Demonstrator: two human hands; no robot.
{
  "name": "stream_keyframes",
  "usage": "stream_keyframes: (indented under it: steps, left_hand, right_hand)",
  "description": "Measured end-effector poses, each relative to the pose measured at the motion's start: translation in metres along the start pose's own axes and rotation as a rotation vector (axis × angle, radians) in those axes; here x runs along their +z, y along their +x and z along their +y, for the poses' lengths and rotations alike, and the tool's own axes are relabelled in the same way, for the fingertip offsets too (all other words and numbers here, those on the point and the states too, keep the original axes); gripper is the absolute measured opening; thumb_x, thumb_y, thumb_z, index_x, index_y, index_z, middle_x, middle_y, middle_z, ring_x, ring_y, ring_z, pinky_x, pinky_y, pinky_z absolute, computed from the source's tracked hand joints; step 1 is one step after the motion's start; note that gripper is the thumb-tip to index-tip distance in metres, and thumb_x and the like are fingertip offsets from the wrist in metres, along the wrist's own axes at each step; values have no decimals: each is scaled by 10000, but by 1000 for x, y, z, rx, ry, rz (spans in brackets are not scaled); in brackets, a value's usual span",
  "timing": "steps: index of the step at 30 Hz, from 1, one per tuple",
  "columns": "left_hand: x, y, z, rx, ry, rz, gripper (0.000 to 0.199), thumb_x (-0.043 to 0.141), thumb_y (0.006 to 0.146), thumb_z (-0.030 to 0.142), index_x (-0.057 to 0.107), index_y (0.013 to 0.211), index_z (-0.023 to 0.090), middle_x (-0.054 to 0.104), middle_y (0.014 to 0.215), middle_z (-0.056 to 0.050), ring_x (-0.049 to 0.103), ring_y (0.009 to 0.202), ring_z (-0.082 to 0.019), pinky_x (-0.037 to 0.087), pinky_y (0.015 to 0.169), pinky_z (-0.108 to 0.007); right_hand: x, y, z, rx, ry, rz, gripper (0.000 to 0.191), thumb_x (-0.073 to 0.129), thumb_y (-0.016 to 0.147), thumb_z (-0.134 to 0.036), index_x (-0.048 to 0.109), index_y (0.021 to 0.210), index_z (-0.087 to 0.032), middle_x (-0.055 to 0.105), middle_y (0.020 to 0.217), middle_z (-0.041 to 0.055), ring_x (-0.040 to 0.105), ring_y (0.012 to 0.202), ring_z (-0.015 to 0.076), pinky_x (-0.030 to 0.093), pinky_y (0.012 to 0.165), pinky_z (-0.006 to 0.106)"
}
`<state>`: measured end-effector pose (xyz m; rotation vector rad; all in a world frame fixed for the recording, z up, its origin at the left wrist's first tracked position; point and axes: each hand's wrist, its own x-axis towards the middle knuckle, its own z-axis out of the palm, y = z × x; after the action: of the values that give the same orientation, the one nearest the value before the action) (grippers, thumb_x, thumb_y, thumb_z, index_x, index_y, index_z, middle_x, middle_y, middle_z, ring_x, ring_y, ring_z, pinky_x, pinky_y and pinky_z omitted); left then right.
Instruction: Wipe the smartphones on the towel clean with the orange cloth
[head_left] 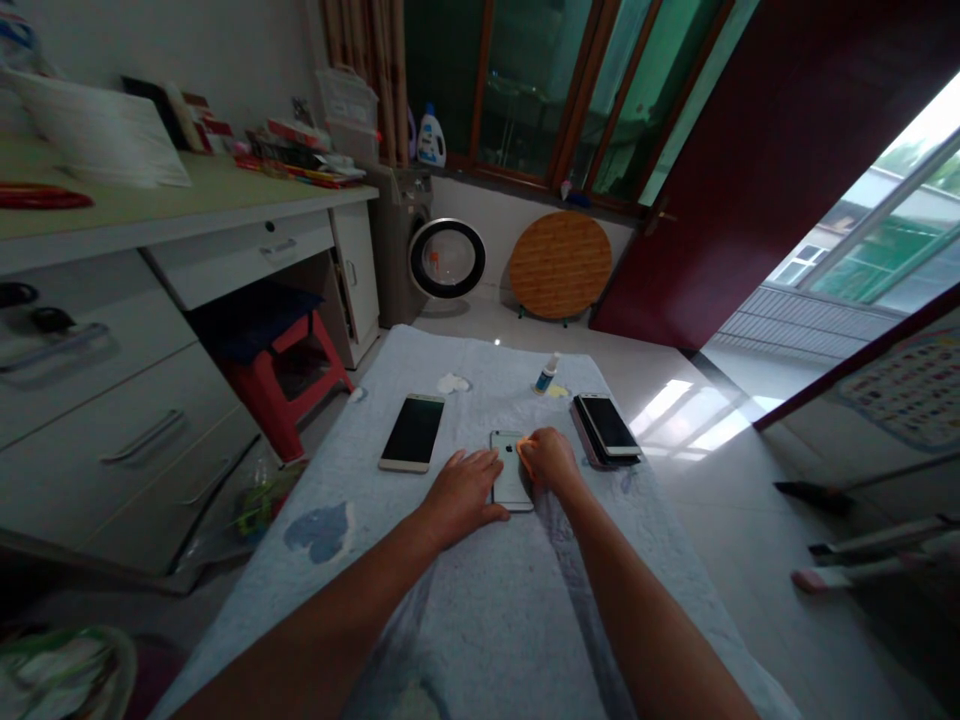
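Observation:
A silver phone lies back side up on the cloth-covered table, its logo showing. My left hand rests at the phone's left edge, fingers spread, holding nothing. At its right edge my right hand is closed on an orange cloth, which touches the phone's back. To the left lies a larger gold phone, screen up. On the right a white-framed phone sits on a dark case or phone. A small spray bottle stands near the far edge.
A desk with drawers runs along the left, a red stool under it. Beyond the table are a washing machine with its door open and a round wooden board. A dark red door is at the right.

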<state>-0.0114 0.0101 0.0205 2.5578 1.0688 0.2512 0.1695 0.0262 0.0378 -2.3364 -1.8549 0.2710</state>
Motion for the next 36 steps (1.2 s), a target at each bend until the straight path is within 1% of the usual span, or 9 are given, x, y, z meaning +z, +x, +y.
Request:
stream_keyframes:
  steps: [7,10,12,16,20,23,26,29,36]
  left_hand:
    - [-1,-2,2,7,-2,30,616,737,764,452,501,1275,199,452,1456,-156,410,1351,-294,264,1124,-524]
    - [-1,-2,2,5,4,26,616,733,770,449,492,1282,205,453,1457,-151,406,1353,-290,264,1125,-517]
    - [-1,-2,3,2,7,18,619,732,773,441,486,1289,203,448,1461,-150,403,1356,-288,268,1125,-510]
    - [-1,-1,3,0,12,10,624,738,767,434,492,1288,194,440,1465,-155,399,1357,-296,277,1124,-505]
    - [-1,0,2,3,2,10,645,741,762,431,483,1301,188,444,1461,-156,399,1357,-302,273,1129,-507]
    - [-2,-1,2,11,-1,16,645,733,769,432,480,1303,175,441,1462,-158,393,1359,-298,267,1135,-496]
    - [-4,-2,3,9,-4,10,621,717,782,437,485,1300,187,441,1465,-149,393,1359,-297,267,1132,-494]
    - [-6,-3,3,7,-9,12,611,714,784,442,490,1297,194,451,1459,-143,393,1358,-298,262,1132,-491]
    - [-5,-3,2,26,-46,55,589,703,799,424,464,1309,251,500,1409,-102,433,1308,-290,264,1108,-521]
  right_hand:
    - [9,-69,17,-75,47,41,243,516,853,-248,722,824,-123,699,851,118,616,808,188,372,698,251]
    - [11,-84,21,-65,77,49,229,525,854,-251,710,793,-131,688,825,106,604,782,181,365,689,251]
    - [12,-84,20,-67,81,51,228,522,857,-241,705,778,-131,687,808,104,601,777,178,363,691,249]
    - [9,-63,13,-63,53,62,249,500,870,-231,715,821,-116,701,842,123,610,806,184,365,700,246]
    - [8,-24,3,-19,16,74,281,477,887,-230,724,899,-96,711,917,146,622,865,197,372,713,245]
    - [7,4,-2,-8,-39,48,306,452,907,-227,718,964,-86,709,961,155,627,893,197,384,719,240]
    - [6,24,-4,-60,-85,21,326,438,918,-222,709,1032,-82,694,1028,173,622,931,201,396,751,244]
    - [4,37,-8,-141,-103,-32,324,454,916,-239,717,1051,-107,687,1033,167,617,932,198,402,772,246]
    - [6,50,-35,-339,-155,-138,322,450,924,-247,704,1112,-184,639,1112,135,596,975,193,401,828,263]
